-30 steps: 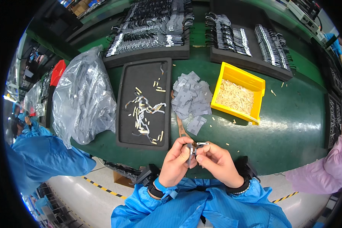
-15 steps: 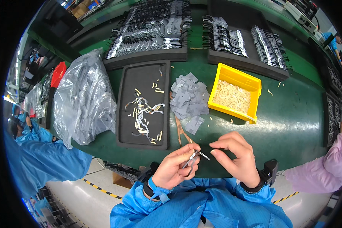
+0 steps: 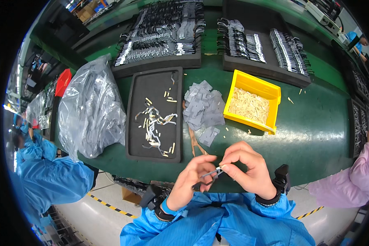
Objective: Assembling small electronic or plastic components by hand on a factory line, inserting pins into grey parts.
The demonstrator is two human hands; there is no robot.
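Observation:
A thin grey-and-black flex cable (image 3: 209, 174) with a pale end hangs in front of me, just above the table's near edge. My right hand (image 3: 250, 167) pinches its pale end between thumb and forefinger. My left hand (image 3: 191, 177) is curled about the dark lower part, its forefinger stretched out; the fingers partly hide the cable there. Beyond my hands, a black tray (image 3: 133, 119) holds loose grey and white flex cables (image 3: 152, 127) and small gold-coloured pieces. To its right lies a heap of flat grey sheets (image 3: 204, 104).
A yellow bin (image 3: 254, 78) of small pale pieces (image 3: 249, 104) stands at right. A clear plastic bag (image 3: 90, 110) bulges at left. Black trays (image 3: 160, 61) with rows of finished-looking parts line the back. Brown strips (image 3: 194, 143) lie near my hands. Co-workers sit at both sides.
My right hand has moved left and closed on the cable's pale end, having been apart from it. The left fingers have loosened from their tight pinch.

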